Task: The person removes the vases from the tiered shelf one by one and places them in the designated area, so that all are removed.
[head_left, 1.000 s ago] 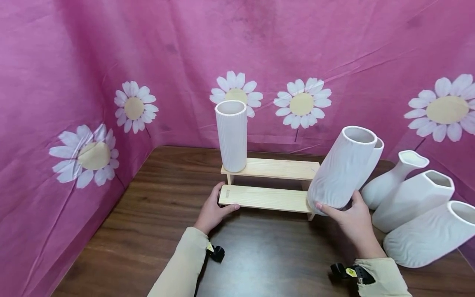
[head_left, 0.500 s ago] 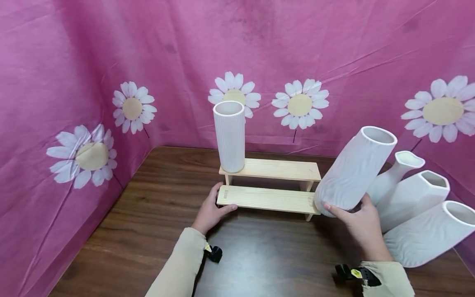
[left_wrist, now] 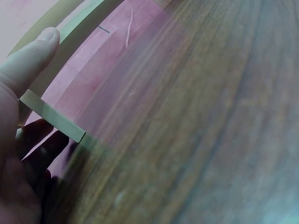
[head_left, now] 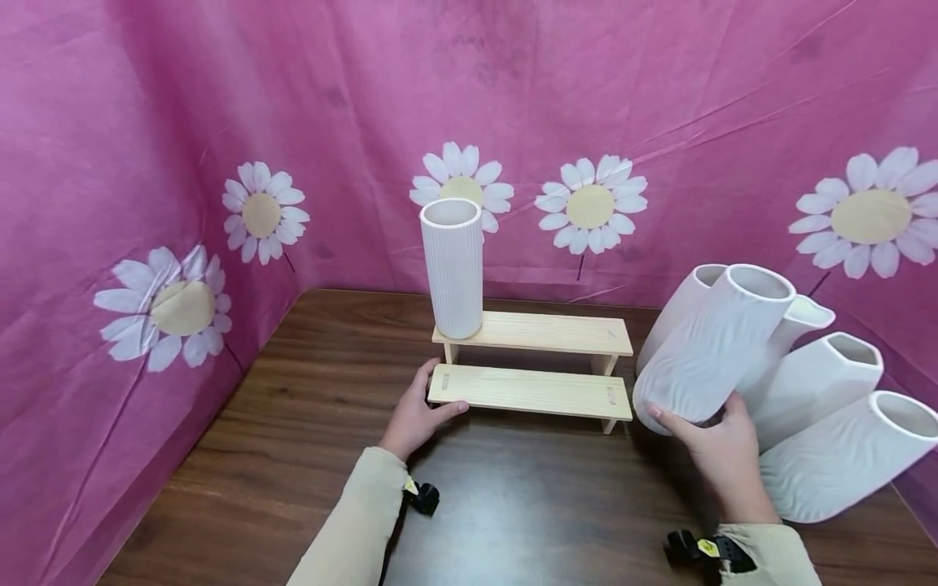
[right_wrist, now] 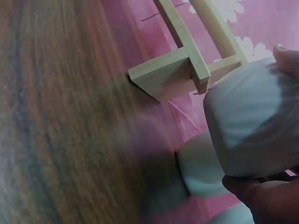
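A two-tier wooden display stand [head_left: 528, 391] sits on the table. My left hand [head_left: 418, 419] grips the left end of its lower shelf; in the left wrist view the thumb [left_wrist: 35, 58] lies along the board, with fingers around the end piece. My right hand [head_left: 714, 456] holds a white vase [head_left: 707, 350] with a wavy surface low on its body. That vase leans to the right, just off the stand's right end. In the right wrist view its base [right_wrist: 252, 121] hangs above the table. A ribbed white vase [head_left: 454, 273] stands upright on the upper shelf's left end.
Behind the held vase is another white vase [head_left: 674, 313]. To the right are a narrow-necked vase [head_left: 795, 321], an angular vase [head_left: 821, 391] and a wavy vase [head_left: 843, 460], crowded together. A pink cloth [head_left: 352, 98] with daisies hangs behind the brown table [head_left: 308, 391].
My right hand has carried the wavy vase rightward, away from the stand's lower shelf, and slightly down. The vase behind now shows on its left. My left hand keeps its grip.
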A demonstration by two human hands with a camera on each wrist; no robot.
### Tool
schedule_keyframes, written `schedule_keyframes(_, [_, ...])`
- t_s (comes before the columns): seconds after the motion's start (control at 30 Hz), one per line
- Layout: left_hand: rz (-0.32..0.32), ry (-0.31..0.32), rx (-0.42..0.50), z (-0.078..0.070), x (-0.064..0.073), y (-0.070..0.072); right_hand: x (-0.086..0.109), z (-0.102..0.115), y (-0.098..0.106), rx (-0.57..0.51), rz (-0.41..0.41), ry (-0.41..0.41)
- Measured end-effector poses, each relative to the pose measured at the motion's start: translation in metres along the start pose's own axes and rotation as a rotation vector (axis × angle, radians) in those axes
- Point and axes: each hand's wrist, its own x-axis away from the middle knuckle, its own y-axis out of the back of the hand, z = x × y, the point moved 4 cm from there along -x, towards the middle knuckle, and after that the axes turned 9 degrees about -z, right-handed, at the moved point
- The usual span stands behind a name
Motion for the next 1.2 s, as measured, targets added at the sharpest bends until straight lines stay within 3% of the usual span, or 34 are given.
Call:
schedule_keyframes(0.43, [-0.011, -0.005, -0.013, 0.0, 0.001, 0.0, 0.004, -0.013, 0.001, -0.01, -0.024, -0.047])
schedule_keyframes(0.77, [-0.009, 0.005, 0.001, -0.001, 0.001, -0.001, 0.004, -0.024, 0.0, -0.042, -0.04, -0.036])
schedule_keyframes(1.2, [-0.005, 0.019, 0.0, -0.001, 0.001, -0.001, 0.001, -0.037, -0.001, 0.033, -0.026, 0.009])
